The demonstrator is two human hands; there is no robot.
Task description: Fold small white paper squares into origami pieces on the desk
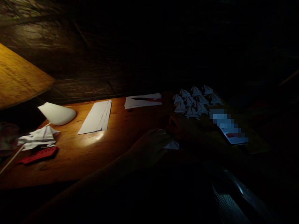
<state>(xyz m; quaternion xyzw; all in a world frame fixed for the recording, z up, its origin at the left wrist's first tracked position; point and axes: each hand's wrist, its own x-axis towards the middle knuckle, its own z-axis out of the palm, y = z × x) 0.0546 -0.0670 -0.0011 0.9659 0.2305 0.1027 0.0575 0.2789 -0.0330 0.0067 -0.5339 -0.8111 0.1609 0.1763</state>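
Note:
The scene is very dark, lit only at the left. My left hand (pixel 150 146) lies on a small white paper piece (pixel 173 145) on the wooden table (pixel 121 133), fingers curled and pressed down on it. My right hand (pixel 181 126) sits just beyond, fingers bent onto the same paper, mostly lost in shadow. Several folded white paper figures (pixel 196 101) are grouped just behind the hands.
A stack of white paper strips (pixel 96 117) lies mid-table. A sheet with scissors (pixel 143 100) on it sits behind. At left are a white lamp (pixel 57 113), crumpled paper (pixel 38 137) and a red ruler (pixel 38 155). A lit phone (pixel 230 127) lies at right.

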